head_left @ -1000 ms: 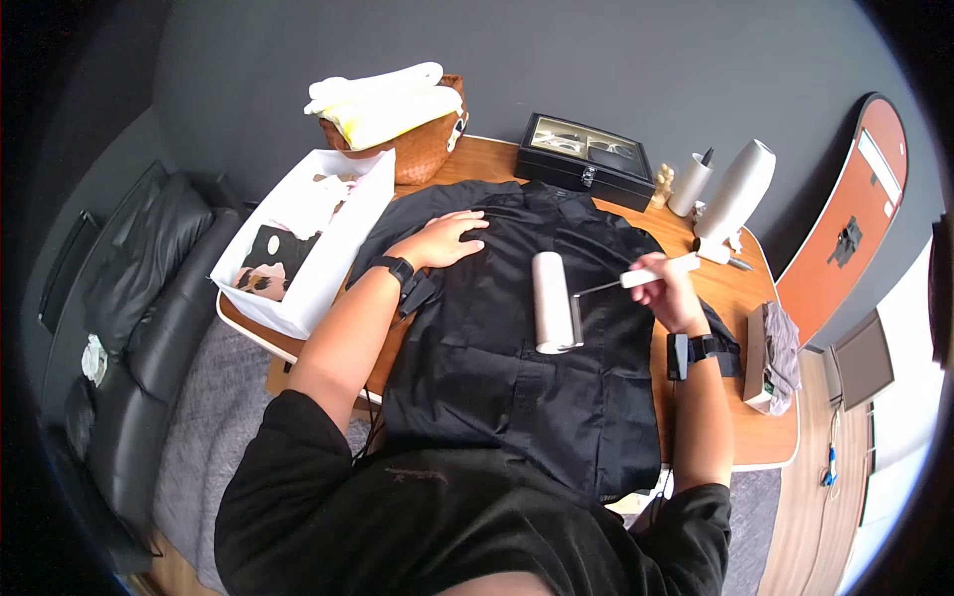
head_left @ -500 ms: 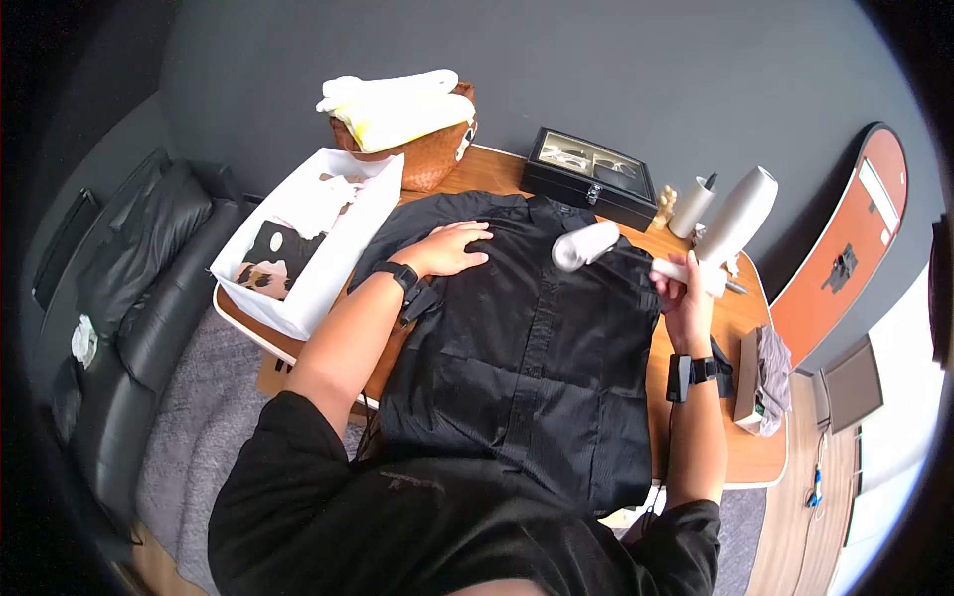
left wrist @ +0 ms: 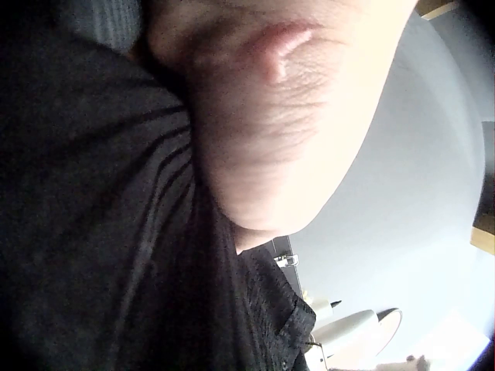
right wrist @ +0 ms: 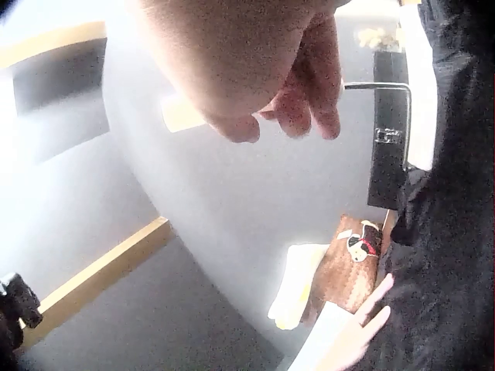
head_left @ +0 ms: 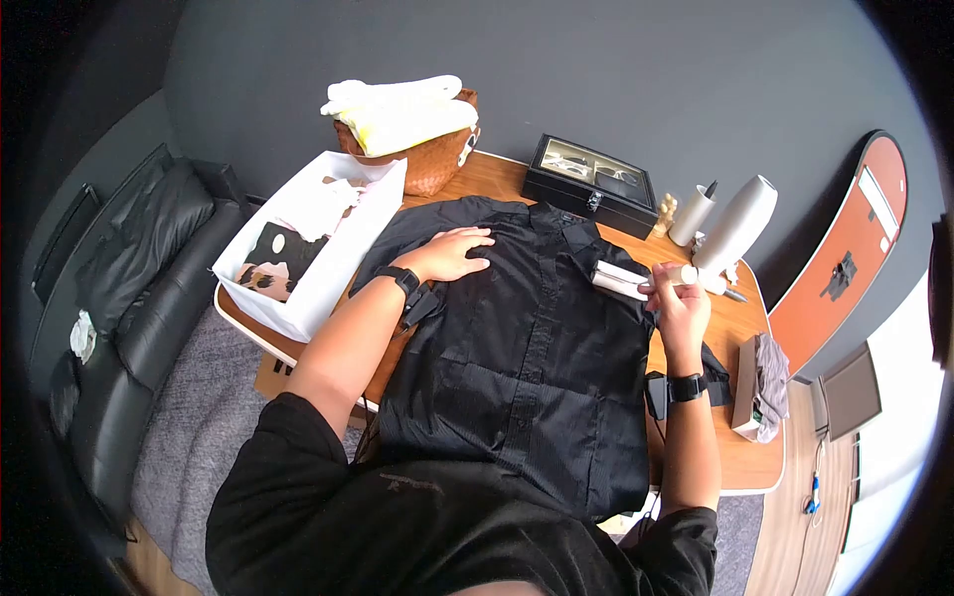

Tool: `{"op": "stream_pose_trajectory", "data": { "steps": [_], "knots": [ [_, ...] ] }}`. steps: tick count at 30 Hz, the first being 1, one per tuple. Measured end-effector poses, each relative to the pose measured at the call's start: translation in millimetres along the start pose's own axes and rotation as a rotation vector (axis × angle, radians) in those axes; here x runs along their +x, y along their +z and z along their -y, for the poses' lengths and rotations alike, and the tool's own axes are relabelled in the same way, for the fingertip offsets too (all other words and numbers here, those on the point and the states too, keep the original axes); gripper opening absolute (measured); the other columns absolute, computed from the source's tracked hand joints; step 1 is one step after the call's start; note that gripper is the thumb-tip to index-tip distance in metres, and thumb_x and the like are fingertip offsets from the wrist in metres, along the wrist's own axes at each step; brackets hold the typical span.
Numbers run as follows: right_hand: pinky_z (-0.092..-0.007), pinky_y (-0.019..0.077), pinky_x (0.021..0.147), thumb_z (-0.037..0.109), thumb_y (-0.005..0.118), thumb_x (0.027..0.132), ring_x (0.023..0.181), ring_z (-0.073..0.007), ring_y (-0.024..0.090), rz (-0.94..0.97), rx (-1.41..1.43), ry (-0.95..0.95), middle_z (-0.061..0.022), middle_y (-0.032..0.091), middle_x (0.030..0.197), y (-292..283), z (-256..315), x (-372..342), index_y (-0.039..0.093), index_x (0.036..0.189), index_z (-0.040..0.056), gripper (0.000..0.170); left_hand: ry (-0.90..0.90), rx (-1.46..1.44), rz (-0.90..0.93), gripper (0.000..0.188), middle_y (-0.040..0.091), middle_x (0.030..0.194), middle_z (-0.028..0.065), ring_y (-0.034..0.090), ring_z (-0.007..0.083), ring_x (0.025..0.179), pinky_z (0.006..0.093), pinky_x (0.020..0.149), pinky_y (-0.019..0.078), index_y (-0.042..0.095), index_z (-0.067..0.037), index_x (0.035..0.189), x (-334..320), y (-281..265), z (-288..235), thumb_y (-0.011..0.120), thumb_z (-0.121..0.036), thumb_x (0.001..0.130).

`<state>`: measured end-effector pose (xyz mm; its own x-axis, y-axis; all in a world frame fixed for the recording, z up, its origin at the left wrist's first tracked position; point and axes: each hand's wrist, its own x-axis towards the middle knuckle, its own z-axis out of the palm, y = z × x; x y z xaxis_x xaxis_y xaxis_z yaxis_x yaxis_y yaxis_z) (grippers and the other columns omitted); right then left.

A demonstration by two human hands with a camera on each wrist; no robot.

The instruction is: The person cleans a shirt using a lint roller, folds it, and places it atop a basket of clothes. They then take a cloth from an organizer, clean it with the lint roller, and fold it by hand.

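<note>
One lint roller (head_left: pixel 619 281), right of centre in the frame, over the upper part of a black shirt (head_left: pixel 497 397); its long axis runs roughly left-right, dipping rightward. Right hand (head_left: pixel 682 310), nearer, grips its handle. Left hand (head_left: pixel 452 255) lies flat on the shirt, well left. Shirt edge close by rightward, glasses case (head_left: pixel 588 179) above; widest room: down and left.

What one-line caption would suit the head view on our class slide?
Left hand rests on a black shirt; right hand grips a lint roller.
</note>
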<state>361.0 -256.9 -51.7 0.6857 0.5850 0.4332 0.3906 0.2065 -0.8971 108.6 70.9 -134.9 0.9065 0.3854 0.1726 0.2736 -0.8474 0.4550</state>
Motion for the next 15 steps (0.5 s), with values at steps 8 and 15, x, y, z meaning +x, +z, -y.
{"op": "stream_pose_trajectory", "data": {
  "steps": [8,15],
  "knots": [
    [-0.0356,0.0575,0.072,0.031,0.069,0.102,0.079,-0.0234,0.078,0.102,-0.530,-0.149,-0.0161,0.075,0.087,8,-34,-4,0.066,0.111,0.0045,0.029,0.008,-0.001,0.000,0.056,0.041,0.164,0.0106,0.032,0.0310,0.155,0.0490,0.125,0.0259,0.055,-0.014,0.149,1,1,2,0.064,-0.040,0.100],
    [-0.0453,0.0543,0.089,0.029,0.065,0.104,0.108,-0.0460,0.067,0.218,-0.615,-0.162,-0.0255,0.070,0.113,-7,-76,-1,0.055,0.132,0.0125,0.034,-0.005,0.004,0.002,0.055,0.041,0.164,0.0109,0.033,0.0311,0.154,0.0481,0.125,0.0263,0.055,-0.014,0.149,2,1,-1,0.064,-0.039,0.101]
  ]
}}
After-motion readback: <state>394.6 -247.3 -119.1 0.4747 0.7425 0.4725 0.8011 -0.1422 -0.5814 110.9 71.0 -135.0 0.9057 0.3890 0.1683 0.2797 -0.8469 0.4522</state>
